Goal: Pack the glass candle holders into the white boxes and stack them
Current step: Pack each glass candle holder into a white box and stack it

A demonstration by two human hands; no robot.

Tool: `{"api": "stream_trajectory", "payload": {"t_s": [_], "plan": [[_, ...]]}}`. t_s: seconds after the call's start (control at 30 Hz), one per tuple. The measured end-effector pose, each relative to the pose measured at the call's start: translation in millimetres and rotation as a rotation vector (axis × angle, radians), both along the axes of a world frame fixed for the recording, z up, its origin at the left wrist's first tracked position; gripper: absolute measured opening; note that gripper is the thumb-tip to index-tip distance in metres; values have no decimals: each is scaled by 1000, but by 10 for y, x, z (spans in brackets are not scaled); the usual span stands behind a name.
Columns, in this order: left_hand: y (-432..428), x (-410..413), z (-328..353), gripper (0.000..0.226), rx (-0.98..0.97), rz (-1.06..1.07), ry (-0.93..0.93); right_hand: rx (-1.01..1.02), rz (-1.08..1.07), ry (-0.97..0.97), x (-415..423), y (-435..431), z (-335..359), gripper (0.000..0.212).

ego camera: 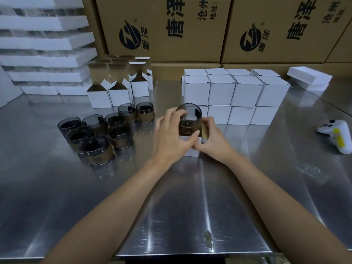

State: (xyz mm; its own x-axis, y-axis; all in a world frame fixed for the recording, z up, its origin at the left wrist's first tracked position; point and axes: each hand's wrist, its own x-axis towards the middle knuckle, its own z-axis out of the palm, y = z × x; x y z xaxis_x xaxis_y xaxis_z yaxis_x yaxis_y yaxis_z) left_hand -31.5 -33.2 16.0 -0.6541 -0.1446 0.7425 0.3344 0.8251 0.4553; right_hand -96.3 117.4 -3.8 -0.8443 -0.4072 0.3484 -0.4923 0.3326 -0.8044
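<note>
A smoked glass candle holder (189, 117) with a brown band stands half inside a small white box (191, 152) at the middle of the steel table. My left hand (171, 136) grips the holder's side. My right hand (211, 140) holds the box and its brown flap. Several more glass holders (99, 134) stand grouped to the left. Several open white boxes (118, 92) wait behind them. Closed white boxes (234, 92) are stacked in two layers just beyond my hands.
Large brown cartons (171, 29) wall off the back. Stacked white foam trays (43, 44) fill the far left. A foam piece (309, 77) lies at the back right. A white controller (337, 134) lies on the steel table (190, 206) at the right.
</note>
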Motion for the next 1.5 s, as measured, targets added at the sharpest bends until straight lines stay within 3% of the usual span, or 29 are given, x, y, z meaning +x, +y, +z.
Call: {"api": "stream_trajectory", "payload": {"t_s": [0.23, 0.43, 0.9, 0.97, 1.13, 1.27, 1.33, 1.4, 1.5], "plan": [[-43, -9, -24, 42, -218, 54, -87, -4, -14, -1, 18, -12, 7, 54], [-46, -9, 10, 40, -358, 101, -125, 7, -16, 22, 35, -17, 9, 62], [-24, -30, -5, 53, -435, 133, -158, 19, -12, -11, 27, -6, 9, 73], [-42, -37, -32, 48, -305, 65, -126, 15, -8, -25, 21, 0, 10, 75], [-70, -44, -71, 30, 542, -85, 91, -31, 44, -143, -32, 33, -2, 85], [-148, -151, -30, 24, 1114, -101, -62, -82, 9, -292, -151, 71, -16, 101], [-188, -202, -71, 25, 1161, -98, -246, -59, -4, -330, -179, 85, -12, 103], [-187, -221, -135, 27, 954, -92, -433, -60, -2, -346, -184, 100, -19, 103], [-138, -208, -151, 22, 758, -115, -502, -87, -2, -321, -156, 117, -22, 96]]}}
